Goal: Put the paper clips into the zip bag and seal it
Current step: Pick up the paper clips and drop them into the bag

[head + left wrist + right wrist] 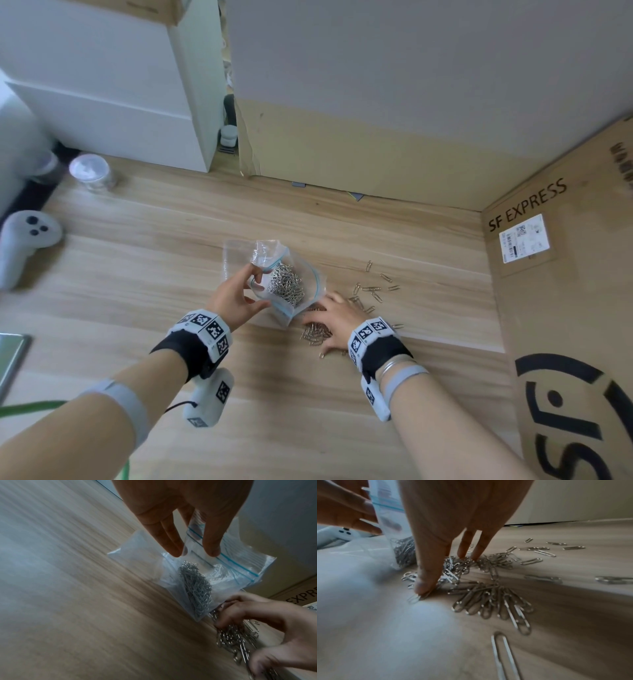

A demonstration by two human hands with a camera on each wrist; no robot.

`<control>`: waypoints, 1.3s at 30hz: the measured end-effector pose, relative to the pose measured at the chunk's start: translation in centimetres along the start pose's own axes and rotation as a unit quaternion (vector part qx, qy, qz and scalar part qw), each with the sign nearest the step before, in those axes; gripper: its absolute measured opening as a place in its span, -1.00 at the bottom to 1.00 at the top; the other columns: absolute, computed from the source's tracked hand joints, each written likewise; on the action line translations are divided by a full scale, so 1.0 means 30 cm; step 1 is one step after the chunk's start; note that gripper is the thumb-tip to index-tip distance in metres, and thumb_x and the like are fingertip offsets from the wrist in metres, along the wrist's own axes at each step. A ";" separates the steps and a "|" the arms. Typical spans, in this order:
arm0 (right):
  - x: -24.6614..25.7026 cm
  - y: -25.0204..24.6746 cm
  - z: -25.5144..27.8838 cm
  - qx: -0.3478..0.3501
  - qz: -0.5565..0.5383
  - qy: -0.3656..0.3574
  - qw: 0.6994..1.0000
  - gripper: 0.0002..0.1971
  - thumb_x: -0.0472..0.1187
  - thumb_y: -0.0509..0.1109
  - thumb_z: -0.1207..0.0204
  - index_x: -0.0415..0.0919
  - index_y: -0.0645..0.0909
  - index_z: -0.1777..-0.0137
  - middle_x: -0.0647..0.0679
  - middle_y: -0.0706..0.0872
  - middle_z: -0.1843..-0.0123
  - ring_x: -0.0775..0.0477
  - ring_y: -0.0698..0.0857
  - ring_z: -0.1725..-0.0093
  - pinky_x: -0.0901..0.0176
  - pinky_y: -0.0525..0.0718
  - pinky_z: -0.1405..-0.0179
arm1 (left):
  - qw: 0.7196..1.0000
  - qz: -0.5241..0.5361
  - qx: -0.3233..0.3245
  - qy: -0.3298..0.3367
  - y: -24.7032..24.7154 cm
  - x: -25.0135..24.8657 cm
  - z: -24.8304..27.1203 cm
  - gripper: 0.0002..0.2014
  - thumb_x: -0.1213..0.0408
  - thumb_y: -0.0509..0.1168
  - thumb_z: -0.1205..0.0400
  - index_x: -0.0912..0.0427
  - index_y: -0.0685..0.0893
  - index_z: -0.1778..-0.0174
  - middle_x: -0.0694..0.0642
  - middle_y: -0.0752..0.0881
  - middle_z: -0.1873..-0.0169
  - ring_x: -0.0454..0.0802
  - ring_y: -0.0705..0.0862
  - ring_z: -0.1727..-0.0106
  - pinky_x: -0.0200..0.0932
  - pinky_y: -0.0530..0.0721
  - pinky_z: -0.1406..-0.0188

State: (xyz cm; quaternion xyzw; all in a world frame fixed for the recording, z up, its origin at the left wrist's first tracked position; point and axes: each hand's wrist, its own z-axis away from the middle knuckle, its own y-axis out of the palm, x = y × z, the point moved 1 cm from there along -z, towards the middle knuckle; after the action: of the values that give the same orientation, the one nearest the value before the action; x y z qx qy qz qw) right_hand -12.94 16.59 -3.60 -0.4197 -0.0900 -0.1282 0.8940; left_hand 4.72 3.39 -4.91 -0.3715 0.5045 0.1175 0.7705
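Mid-fill: gathering loose clips.
Your left hand (pixel 236 298) pinches the zip bag (pixel 294 284) mouth; right hand (pixel 337 320) fingers (pixel 426 582) spread on paper clips (pixel 489 599). Next, scoop them in.

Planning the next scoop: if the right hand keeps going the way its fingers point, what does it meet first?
The right hand points down; its fingertips already touch the loose clips on the table. Nothing else lies between.
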 end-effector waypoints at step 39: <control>-0.012 -0.178 0.026 -0.336 -0.297 0.121 0.886 -0.81 -0.23 0.30 -0.55 -0.16 0.69 -0.10 -0.10 0.80 -0.01 0.00 0.74 0.15 0.11 0.75 0.03 | 0.999 0.040 0.019 0.016 0.007 -0.041 0.000 -0.41 0.46 0.50 -0.35 -0.29 0.40 0.01 -0.44 0.44 -0.09 -0.16 0.60 0.04 -0.44 0.67 0.25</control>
State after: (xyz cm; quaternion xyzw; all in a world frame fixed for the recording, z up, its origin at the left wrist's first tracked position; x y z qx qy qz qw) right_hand -14.95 13.96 0.70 -0.6297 -0.0533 -0.4601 0.6237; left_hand 4.03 3.77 -3.95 -0.3384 0.5330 0.1329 0.7640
